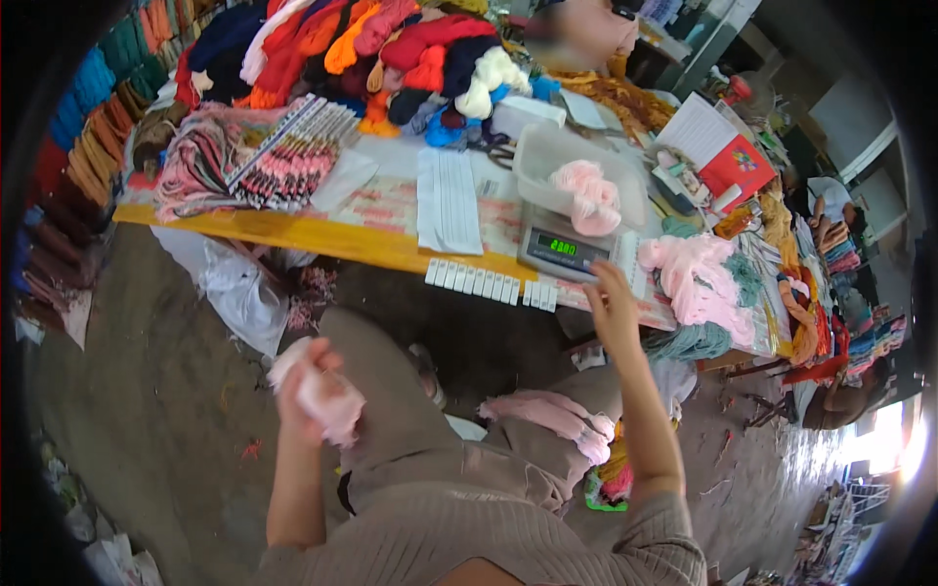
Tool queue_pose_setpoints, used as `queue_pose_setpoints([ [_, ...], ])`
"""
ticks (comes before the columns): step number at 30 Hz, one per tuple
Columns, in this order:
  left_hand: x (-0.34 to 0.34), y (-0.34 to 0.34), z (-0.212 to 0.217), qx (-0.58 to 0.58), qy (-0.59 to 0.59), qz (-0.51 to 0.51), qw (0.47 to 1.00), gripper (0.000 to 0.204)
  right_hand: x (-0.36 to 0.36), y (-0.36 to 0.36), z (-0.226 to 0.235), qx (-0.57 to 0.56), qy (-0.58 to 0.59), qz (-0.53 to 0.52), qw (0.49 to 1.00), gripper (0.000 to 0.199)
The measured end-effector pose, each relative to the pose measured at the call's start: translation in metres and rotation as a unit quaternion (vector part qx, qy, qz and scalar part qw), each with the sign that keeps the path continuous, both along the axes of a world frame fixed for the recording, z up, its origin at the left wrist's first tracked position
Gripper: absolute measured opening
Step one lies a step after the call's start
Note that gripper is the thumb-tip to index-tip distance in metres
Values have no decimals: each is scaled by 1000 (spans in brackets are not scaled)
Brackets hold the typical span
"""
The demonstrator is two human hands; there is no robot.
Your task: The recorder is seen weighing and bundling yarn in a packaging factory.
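Observation:
My left hand [303, 396] is closed around a bundle of pale pink yarn [335, 402], held low beside my left thigh. On the table's front edge stands a grey digital scale [570, 249] with a lit green display. It bears a translucent plastic tub [535, 178] with a pale pink yarn hank [589, 198] inside. My right hand [614, 308] is at the scale's front right corner, fingers stretched out and holding nothing; whether a fingertip touches the scale I cannot tell. Another pink yarn hank [552, 422] lies across my right thigh.
Right of the scale is a heap of pink yarn [694, 278] with grey-green yarn [689, 342]. White labels [474, 281] line the edge beside a paper sheet [449, 200]. Colourful yarn [420, 59] piles up behind; pink-and-dark skeins [288, 176] lie left. A person [586, 34] is beyond.

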State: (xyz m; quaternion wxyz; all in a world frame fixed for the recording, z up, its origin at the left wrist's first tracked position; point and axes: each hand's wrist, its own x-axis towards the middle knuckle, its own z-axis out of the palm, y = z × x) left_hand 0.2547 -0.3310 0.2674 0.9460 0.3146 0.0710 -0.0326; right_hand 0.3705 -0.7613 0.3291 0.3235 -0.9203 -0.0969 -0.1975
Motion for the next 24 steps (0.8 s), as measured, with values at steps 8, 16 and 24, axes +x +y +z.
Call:
queue_pose_setpoints([
  [8,28,-149,24,52,-23,-267,962,32,-107,131,-25,365,241,146,887,13],
  [16,18,-155,34,25,11,-255,966,34,-110,132,-26,404,276,127,863,10],
  [24,21,-153,18,42,-28,-212,976,31,-111,127,-42,453,300,146,826,14],
])
